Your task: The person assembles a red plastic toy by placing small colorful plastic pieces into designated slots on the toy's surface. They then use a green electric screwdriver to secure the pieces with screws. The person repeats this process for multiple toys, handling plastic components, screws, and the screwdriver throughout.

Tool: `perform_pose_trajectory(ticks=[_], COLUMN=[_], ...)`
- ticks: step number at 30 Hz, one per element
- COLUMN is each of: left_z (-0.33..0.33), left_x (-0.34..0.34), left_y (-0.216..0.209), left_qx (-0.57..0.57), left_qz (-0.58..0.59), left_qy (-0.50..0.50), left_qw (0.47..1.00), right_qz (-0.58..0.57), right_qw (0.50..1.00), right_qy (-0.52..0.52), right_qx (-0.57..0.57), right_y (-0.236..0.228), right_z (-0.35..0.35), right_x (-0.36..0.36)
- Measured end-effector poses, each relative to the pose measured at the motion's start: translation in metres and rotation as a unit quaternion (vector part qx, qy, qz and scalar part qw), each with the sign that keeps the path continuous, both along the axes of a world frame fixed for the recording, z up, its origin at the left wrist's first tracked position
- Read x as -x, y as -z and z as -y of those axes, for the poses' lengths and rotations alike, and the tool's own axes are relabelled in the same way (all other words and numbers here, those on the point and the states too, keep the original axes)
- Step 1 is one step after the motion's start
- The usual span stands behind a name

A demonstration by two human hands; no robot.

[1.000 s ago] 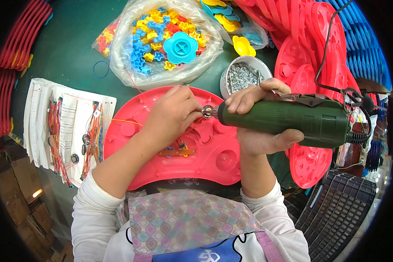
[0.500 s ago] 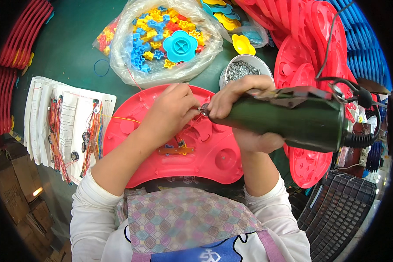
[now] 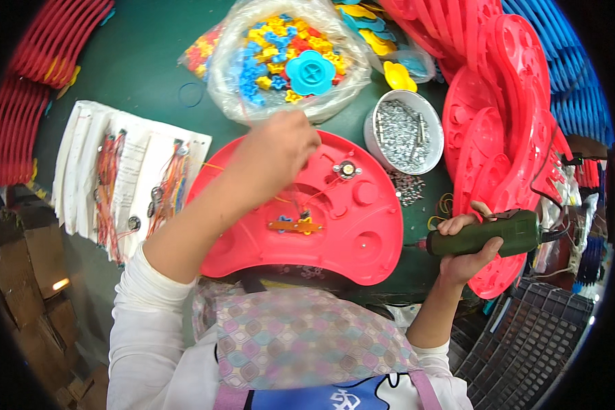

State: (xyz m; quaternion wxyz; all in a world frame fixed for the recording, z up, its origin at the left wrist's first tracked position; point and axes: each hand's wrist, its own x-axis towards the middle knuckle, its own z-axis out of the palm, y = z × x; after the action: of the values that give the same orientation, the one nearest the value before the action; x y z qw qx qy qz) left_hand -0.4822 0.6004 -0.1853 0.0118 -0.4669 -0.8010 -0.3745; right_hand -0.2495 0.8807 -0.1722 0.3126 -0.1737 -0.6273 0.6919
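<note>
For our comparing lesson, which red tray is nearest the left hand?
The tray with the brown strip, lying singly by the left hand; other trays are piled up.

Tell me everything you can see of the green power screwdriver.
The green power screwdriver has a cylindrical, plastic-looking body, a dark reddish nose, a thin bit and a black cord at the rear. The right hand grips its body. It's held sideways, bit pointing left toward the curved red plastic panel; whether the tip touches it, I can't tell.

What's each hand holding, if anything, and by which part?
The right hand grips the green power screwdriver around its body. Whether the left hand holds anything cannot be told.
</note>
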Motion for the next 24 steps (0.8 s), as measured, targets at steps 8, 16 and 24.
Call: perform_pose_trajectory(ticks=[8, 16, 24], left_z=[0.049, 0.059, 0.064], left_x=[0.015, -0.013, -0.014], left_y=[-0.026, -0.001, -0.008], left_qx=[0.088, 0.090, 0.047], left_qz=[-0.099, -0.226, -0.208], left_qy=[-0.022, -0.097, -0.083], left_qw=[0.991, 0.965, 0.973], right_qz=[0.029, -0.093, 0.116], right_qw=[0.973, 0.793, 0.765], right_qy=[0.185, 0.226, -0.238], right_qx=[-0.137, -0.558, -0.587], right_y=[0.000, -0.017, -0.002], right_z=[0.008, 0.060, 0.134], right_x=[0.010, 0.057, 0.116])
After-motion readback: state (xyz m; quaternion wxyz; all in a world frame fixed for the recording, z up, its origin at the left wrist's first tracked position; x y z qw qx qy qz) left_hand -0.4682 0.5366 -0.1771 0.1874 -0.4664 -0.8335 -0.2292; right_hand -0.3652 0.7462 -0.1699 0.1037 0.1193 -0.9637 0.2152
